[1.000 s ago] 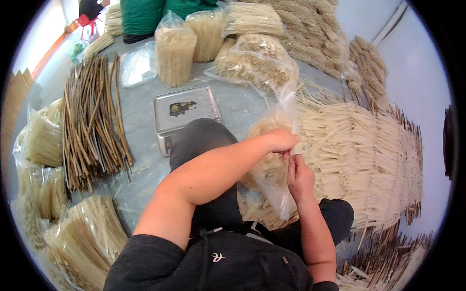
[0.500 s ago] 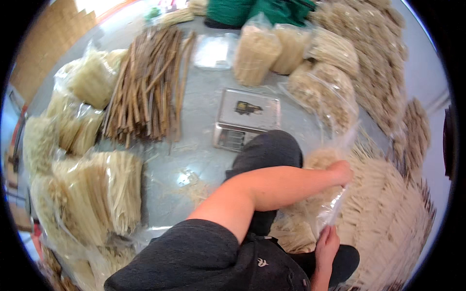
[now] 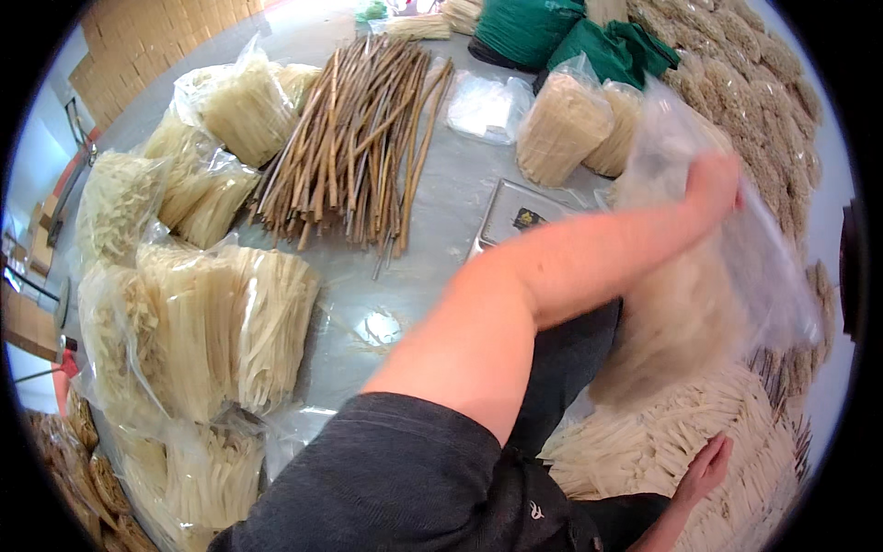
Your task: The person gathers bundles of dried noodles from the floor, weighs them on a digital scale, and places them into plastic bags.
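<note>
My left arm stretches across to the right, and my left hand (image 3: 713,184) is closed on the upper part of a clear plastic bag (image 3: 777,262). Inside or behind the plastic is a beige mass of dried plant material (image 3: 676,322), smeared by motion. Lower down, my right hand (image 3: 706,469) is apart from the bag, fingers stretched out and nothing visible in them. It hovers over a broad pile of pale dried stalks (image 3: 625,451). The digital scale (image 3: 501,207) on the floor is partly covered by my left forearm.
Brown sticks (image 3: 354,147) lie heaped left of centre. Bagged pale bundles (image 3: 221,331) line the left side. Beyond the scale stand filled bags (image 3: 561,129), a flat white packet (image 3: 487,106) and green sacks (image 3: 524,28). Fluffy beige bundles (image 3: 736,74) are stacked far right.
My left hand has lifted the bag up and away from me. My right hand has let go of the bag's lower edge and moved right. The whole view has shifted.
</note>
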Demonstrator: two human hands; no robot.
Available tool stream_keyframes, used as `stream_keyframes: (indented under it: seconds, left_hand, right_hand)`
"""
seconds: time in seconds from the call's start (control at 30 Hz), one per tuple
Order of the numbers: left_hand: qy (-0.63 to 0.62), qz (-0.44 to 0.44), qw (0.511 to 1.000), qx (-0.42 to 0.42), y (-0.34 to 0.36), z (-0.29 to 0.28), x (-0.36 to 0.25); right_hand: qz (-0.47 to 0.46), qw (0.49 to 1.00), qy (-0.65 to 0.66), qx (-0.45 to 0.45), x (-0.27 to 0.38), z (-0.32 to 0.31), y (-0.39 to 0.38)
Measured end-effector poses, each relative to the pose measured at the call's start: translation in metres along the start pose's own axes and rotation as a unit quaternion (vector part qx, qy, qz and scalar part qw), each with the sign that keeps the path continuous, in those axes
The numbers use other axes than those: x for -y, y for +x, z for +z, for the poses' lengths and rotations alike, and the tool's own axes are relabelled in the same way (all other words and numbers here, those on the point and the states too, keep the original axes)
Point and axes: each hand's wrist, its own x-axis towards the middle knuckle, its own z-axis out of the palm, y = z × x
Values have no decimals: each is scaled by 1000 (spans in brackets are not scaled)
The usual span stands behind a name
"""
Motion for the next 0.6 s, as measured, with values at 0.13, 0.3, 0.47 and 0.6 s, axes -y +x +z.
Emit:
stream_keyframes:
  seconds: [0.13, 0.3, 0.47, 0.6]
  left_hand:
    - [332, 273, 897, -102, 48, -112, -127]
    - [444, 332, 797, -238, 63, -259, -247]
    - [434, 409, 728, -338, 11, -364, -382]
    - [419, 475, 652, -418, -55, -449, -468]
  right_hand:
    - [-82, 989, -126, -3, -96, -15, 35]
    - [31, 999, 18, 31, -125, -15, 40]
    - [41, 998, 8, 54, -144, -19, 38]
    - [45, 995, 3, 93, -158, -5, 48]
